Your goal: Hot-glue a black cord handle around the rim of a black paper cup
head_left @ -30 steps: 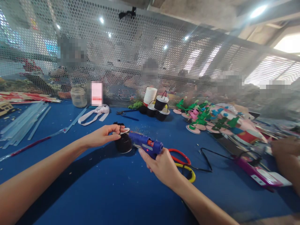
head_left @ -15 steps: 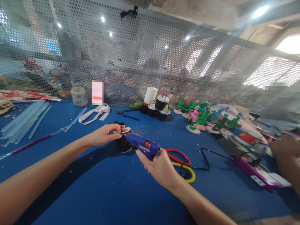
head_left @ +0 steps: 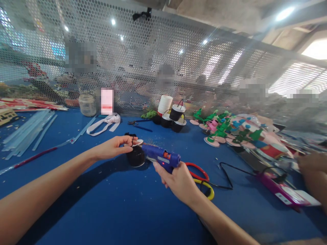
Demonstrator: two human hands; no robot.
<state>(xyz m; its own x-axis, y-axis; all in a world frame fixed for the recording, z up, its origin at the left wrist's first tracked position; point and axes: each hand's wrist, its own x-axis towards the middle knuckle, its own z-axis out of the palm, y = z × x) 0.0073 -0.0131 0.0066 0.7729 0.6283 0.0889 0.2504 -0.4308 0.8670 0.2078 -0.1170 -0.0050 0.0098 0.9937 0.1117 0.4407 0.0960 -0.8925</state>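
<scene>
My right hand (head_left: 176, 178) is closed around the grip of a blue hot glue gun (head_left: 160, 156), whose small red light is lit. The gun's tip points left, close by the rim of a small black bucket (head_left: 136, 157) with a white rim. My left hand (head_left: 119, 147) pinches a thin black cord handle (head_left: 133, 139) at the bucket's top. The bucket stands upright on the blue table (head_left: 112, 207). Behind my left fingertips is a dark lump (head_left: 129, 134) that I cannot make out.
Behind stand similar buckets (head_left: 178, 112), stacked white cups (head_left: 165, 104), pliers (head_left: 140, 122) and a glass jar (head_left: 87, 105). Glue sticks (head_left: 28, 134) lie left, felt flowers (head_left: 222, 131) right. A purple power strip (head_left: 276, 189), red and yellow handles (head_left: 198, 170) and another person's hand (head_left: 313, 170) are rightward.
My right hand has drawn the glue gun a little to the right, away from the bucket's rim. My left hand keeps its place at the cord.
</scene>
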